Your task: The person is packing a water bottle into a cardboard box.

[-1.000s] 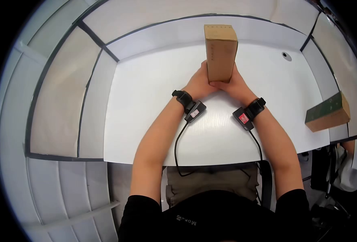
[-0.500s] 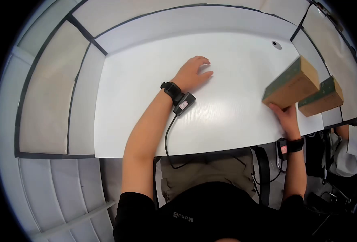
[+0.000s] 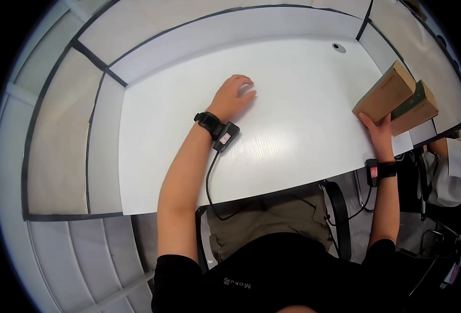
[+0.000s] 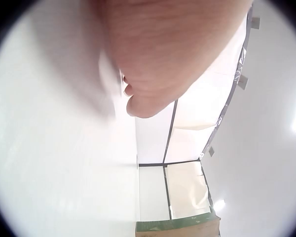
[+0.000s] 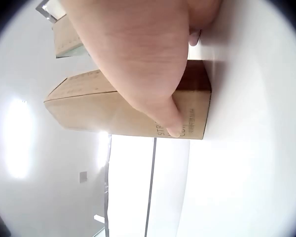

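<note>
My right hand (image 3: pixel 379 133) grips a tall brown cardboard box (image 3: pixel 386 94) low down, at the right end of the white table (image 3: pixel 288 130). Its thumb lies across a printed face near the bottom, as the right wrist view shows, and the far fingers are mostly hidden. The box's base is right at the tabletop. Just to its right is a second cardboard box (image 3: pixel 417 112) with a green side, partly covered by the first. Left of the table's middle, my left hand (image 3: pixel 230 99) rests with loosely bent fingers and holds nothing.
Low panels (image 3: pixel 241 26) with dark edging enclose the table's back and sides. A cable hole (image 3: pixel 338 47) sits near the back right corner. Cables hang from both wrist cameras. Past the right end, part of another person in a white garment (image 3: pixel 452 172) shows.
A second ago both hands held the box at the table's middle. My left hand has let go and stayed near there; my right hand has carried the box rightward beside the second one.
</note>
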### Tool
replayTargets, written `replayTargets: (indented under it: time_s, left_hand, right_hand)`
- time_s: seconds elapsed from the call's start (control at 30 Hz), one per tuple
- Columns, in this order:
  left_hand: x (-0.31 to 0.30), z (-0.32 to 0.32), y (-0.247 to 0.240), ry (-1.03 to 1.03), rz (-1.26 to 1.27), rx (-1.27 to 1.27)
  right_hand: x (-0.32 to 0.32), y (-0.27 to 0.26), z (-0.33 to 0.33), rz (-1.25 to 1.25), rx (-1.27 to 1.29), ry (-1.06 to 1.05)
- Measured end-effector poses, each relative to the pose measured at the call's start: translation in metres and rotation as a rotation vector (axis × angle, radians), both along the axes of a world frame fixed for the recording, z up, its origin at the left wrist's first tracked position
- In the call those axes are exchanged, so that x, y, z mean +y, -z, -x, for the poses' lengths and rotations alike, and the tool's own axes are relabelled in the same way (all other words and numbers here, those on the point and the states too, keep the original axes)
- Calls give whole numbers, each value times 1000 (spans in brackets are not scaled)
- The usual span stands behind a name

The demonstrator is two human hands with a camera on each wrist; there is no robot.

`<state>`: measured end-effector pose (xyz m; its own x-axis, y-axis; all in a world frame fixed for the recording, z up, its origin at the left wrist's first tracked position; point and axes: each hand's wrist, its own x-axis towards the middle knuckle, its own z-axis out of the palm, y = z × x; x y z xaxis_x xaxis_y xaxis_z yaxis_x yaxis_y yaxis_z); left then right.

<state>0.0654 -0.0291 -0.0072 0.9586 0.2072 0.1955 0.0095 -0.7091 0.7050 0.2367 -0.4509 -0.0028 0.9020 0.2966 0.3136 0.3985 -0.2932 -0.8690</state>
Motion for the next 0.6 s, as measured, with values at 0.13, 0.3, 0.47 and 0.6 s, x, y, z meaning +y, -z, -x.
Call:
replayTargets:
  time_s: [0.13, 0.3, 0.47, 0.6]
  left_hand:
    - [-1, 0, -2, -6, 2, 5]
    - [2, -1, 1, 8, 4, -15]
    - [-1, 0, 0, -10, 21, 0]
    - [2, -1, 4, -3, -3, -22]
  right_hand:
    - [-13, 0, -20, -18, -11, 28]
    - [-36, 6, -51, -35, 5, 33]
    - [-43, 2, -56, -36, 18, 76]
    - [-52, 4, -49, -9, 52, 72]
